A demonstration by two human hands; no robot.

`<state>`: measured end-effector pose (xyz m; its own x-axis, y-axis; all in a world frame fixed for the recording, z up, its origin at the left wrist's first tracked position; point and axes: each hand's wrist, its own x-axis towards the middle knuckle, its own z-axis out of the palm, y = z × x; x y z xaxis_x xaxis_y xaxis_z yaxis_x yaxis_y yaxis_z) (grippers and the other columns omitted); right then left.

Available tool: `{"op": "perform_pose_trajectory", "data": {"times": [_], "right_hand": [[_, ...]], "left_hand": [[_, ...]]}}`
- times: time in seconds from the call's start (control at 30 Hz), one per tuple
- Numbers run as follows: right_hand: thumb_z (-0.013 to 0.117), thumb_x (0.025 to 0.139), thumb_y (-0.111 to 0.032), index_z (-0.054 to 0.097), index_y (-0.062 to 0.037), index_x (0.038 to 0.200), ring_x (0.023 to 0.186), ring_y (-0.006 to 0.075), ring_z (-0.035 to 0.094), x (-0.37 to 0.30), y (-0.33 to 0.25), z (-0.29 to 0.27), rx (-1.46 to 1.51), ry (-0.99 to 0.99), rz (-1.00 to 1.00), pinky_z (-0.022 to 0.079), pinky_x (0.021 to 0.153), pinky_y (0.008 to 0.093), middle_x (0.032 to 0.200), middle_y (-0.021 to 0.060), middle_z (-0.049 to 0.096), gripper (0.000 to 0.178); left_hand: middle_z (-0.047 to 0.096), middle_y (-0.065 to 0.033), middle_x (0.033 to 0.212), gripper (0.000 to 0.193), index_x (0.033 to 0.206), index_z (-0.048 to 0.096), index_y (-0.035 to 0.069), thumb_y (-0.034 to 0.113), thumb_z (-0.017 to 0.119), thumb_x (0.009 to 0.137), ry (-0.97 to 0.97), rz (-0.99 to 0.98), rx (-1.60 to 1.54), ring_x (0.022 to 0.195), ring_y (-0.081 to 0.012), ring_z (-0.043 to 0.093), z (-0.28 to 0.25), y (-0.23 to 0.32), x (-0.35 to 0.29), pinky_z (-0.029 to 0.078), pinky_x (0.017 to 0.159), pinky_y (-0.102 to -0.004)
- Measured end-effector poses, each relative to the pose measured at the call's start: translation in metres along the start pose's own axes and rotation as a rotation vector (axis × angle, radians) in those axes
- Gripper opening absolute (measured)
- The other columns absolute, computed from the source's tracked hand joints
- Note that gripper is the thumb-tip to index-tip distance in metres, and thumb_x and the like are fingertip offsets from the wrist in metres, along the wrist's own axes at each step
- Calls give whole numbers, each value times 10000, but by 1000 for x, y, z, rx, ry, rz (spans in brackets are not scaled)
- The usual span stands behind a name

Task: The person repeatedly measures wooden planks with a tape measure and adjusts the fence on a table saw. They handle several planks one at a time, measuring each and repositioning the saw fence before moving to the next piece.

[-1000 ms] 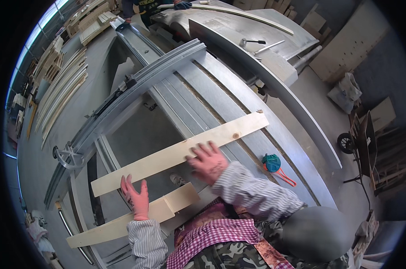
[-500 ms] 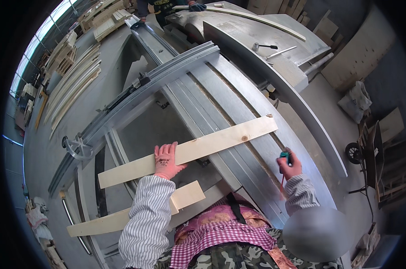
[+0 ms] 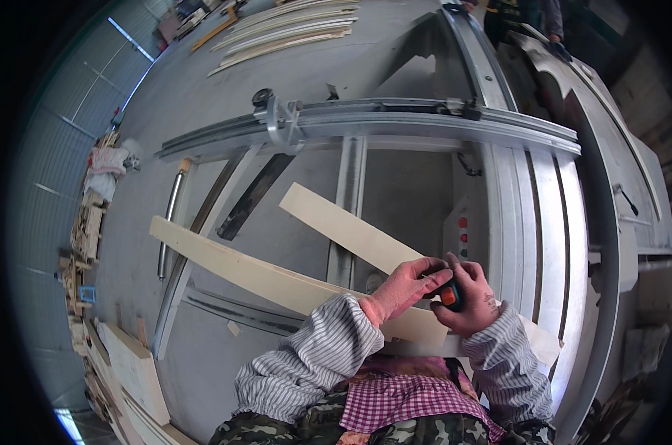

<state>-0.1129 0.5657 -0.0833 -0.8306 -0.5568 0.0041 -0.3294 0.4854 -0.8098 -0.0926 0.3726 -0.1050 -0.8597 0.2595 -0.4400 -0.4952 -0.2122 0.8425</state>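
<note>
In my right hand is a small dark tape measure with an orange button. My left hand has its thumb and fingers closed at the upper end of the tape measure; the exact part they pinch is hidden. Both hands wear pink work gloves. Beneath them a pale wooden board runs slantwise across the machine frame, its right end showing past my right wrist. Nearer to me lies a second long board, partly covered by my left sleeve.
A metal fence rail crosses the sliding saw table. Wooden strips lie on the floor beyond. At the far right, another person's gloved hand is by a long strip. Timber is stacked at lower left.
My view has swung left. My left hand has let go of the board and come to the tape measure in my right hand. Both hands are now close together over the board.
</note>
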Motion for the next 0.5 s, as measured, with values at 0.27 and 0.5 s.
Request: {"op": "perform_pose_trajectory", "data": {"times": [0.27,0.5], "right_hand": [[802,662,-378,390,-29,1458,1012,363,639,55,-32,32,-191,-313,-30,552,851,411,1159,227,567,963],[788,699,-436,438,-134,1454,1063,316,618,48,-17,11,-7,-454,115,494,927,387,1122,181,578,886]], "left_hand": [[624,9,851,263,1011,655,41,292,691,940,152,-71,33,754,-60,542,-63,-2,-19,436,661,-217],[484,47,675,200,837,566,132,261,675,944,101,-149,-435,536,-44,426,-146,6,-32,316,469,-204]]}}
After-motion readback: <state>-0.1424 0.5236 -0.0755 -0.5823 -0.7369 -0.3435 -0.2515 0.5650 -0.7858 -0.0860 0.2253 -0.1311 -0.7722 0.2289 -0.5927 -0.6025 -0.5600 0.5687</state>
